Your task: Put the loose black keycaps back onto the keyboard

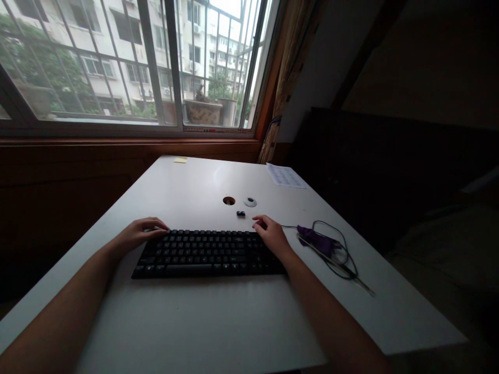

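A black keyboard (pixel 198 254) lies flat on the white table (pixel 187 317), its long side across my view. At its far left corner, my left hand (pixel 142 229) holds the edge with the fingertips close together. My right hand (pixel 272 236) rests over the far right part of the keyboard and hides some keys there. Its thumb and fingers are apart and slightly bent, with nothing visible between them. Just beyond the back edge, close to the right fingertips, sits a small black object (pixel 240 214) whose kind I cannot make out.
A round hole (pixel 228 201) in the tabletop has a white ring-shaped cover (pixel 250 202) beside it. To the right lie a looped black cable (pixel 343 234), a purple cloth (pixel 317 241) and thin sticks (pixel 364 285). Printed paper (pixel 286 176) and yellow notes (pixel 180 160) are farther back.
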Available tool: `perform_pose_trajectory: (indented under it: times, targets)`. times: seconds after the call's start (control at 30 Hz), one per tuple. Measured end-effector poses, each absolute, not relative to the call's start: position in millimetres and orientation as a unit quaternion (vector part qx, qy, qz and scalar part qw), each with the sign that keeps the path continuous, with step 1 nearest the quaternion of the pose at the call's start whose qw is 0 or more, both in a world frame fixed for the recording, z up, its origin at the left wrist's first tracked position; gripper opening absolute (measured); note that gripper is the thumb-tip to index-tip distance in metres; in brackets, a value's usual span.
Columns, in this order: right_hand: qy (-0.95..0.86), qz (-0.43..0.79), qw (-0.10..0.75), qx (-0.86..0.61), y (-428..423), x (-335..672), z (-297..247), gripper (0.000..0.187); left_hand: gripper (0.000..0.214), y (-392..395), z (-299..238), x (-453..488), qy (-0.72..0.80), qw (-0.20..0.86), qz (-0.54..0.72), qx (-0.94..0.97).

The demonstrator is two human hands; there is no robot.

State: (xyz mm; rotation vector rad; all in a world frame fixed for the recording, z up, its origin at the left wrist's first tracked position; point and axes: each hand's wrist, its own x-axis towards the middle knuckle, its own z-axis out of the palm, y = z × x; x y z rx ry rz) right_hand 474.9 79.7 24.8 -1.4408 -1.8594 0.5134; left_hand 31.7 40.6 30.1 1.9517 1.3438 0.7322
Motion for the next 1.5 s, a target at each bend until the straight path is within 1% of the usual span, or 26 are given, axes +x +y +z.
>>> perform_pose_trajectory:
  times: [0.2, 0.37, 0.47, 0.53, 0.7, 0.8, 0.93, 1.03, 1.13, 1.27, 1.37, 1.5]
  targets:
    - [-0.743, 0.182, 0.341, -0.546, 92.9, 474.5, 33.6, 0.019, 0.038, 40.8, 30.5, 31.5, 0.510, 0.321, 0.280, 0.747]
    - [-0.787, 0.127, 0.323, -0.511, 119.8, 461.3, 42.1, 0.015, 0.034, 39.9, 30.7, 32.2, 0.510, 0.321, 0.280, 0.747]
    - [-0.823, 0.091, 0.292, -0.478, 137.6, 450.9, 45.1, 0.014, 0.034, 40.2, 31.3, 32.7, 0.509, 0.316, 0.280, 0.750]
    - [-0.840, 0.077, 0.260, -0.470, 146.4, 445.5, 44.6, 0.018, 0.033, 40.5, 31.8, 32.8, 0.507, 0.313, 0.281, 0.753]
    - [-0.843, 0.047, 0.184, -0.504, 155.3, 438.5, 38.2, 0.035, 0.033, 41.7, 30.5, 31.3, 0.496, 0.316, 0.286, 0.757]
    - [-0.839, 0.045, 0.167, -0.516, 155.3, 435.5, 34.9, 0.038, 0.031, 43.7, 26.3, 28.9, 0.492, 0.317, 0.286, 0.759]
    - [-0.833, 0.038, 0.176, -0.524, 154.1, 430.6, 32.0, 0.042, 0.032, 46.8, 20.9, 25.6, 0.491, 0.315, 0.284, 0.761]
    - [-0.838, 0.046, 0.203, -0.505, 151.8, 428.4, 31.8, 0.043, 0.031, 47.2, 20.4, 24.8, 0.488, 0.314, 0.282, 0.764]
    - [-0.848, 0.086, 0.250, -0.460, 144.7, 432.2, 33.8, 0.040, 0.032, 46.5, 21.5, 25.2, 0.491, 0.313, 0.280, 0.763]
    - [-0.841, 0.187, 0.302, -0.408, 124.1, 451.9, 36.9, 0.035, 0.033, 45.7, 22.3, 26.2, 0.497, 0.312, 0.281, 0.759]
    - [-0.809, 0.244, 0.327, -0.424, 103.6, 472.6, 36.8, 0.027, 0.033, 45.1, 23.2, 27.3, 0.504, 0.319, 0.276, 0.754]
    - [-0.784, 0.264, 0.342, -0.445, 80.7, 493.2, 34.1, 0.018, 0.035, 43.0, 26.3, 29.7, 0.519, 0.322, 0.271, 0.744]
